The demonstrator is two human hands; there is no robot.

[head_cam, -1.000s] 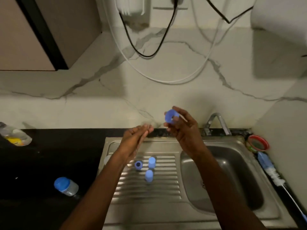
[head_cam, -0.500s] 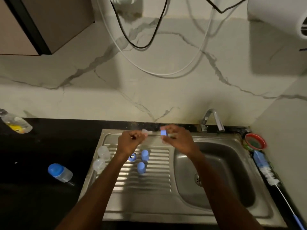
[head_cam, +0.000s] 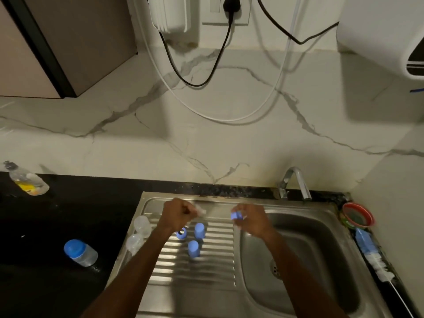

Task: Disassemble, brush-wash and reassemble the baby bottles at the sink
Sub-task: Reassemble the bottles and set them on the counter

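Baby bottles partly disassembled at the sink; washing apparently not yet begun.
A blue collar [head_cam: 236, 215] is pinched in the right hand [head_cam: 252, 222] and a clear teat [head_cam: 200, 211] in the left hand [head_cam: 177, 215]; blue caps [head_cam: 199, 230] and clear bottles [head_cam: 142, 224] stand on the drainer, one capped bottle [head_cam: 80, 252] lies on the bench, the brush [head_cam: 372, 255] untouched.

A home kitchen: a steel sink [head_cam: 229, 294] with ribbed drainer and tap [head_cam: 296, 182] at 1 o'clock, a black bench [head_cam: 57, 214], marble-veined backsplash [head_cam: 229, 145].

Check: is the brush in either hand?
No. The brush lies on the counter right of the sink, away from both hands.
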